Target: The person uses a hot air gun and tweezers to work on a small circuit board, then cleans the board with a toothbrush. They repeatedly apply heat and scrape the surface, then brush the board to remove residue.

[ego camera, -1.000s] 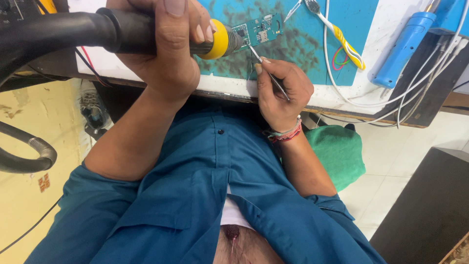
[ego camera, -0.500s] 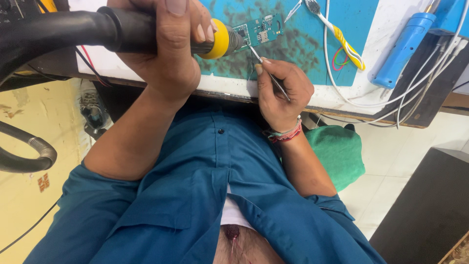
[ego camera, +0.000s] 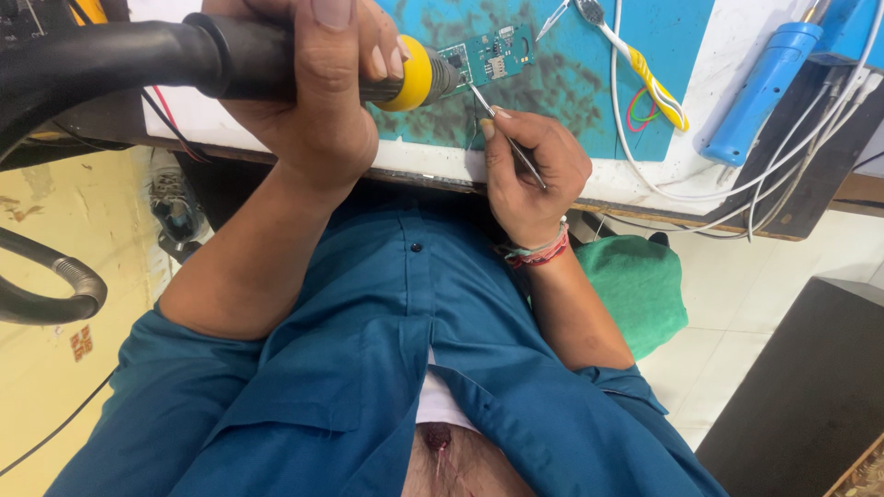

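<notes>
- a black hot-air tool [ego camera: 230, 60] with a yellow collar is being gripped by the left hand [ego camera: 308, 87], the fingers being wrapped fully around its handle.
- the tool's nozzle is being pointed past the fingertips at a small green circuit board [ego camera: 493, 57], which is lying just beyond the hand on a blue work mat [ego camera: 589, 101].
- thin metal tweezers [ego camera: 506, 138] are being pinched by the right hand [ego camera: 534, 175], closed tight between thumb and forefinger, the tip being held at the board's near edge.
- the heel of the right hand is being rested on the white bench edge [ego camera: 433, 161].
- a blue pen-shaped tool [ego camera: 760, 92] and white cables [ego camera: 792, 175] are lying well to the outer side of the right hand.
- a yellow-handled tool [ego camera: 649, 83] is lying on the mat beyond the right hand.
</notes>
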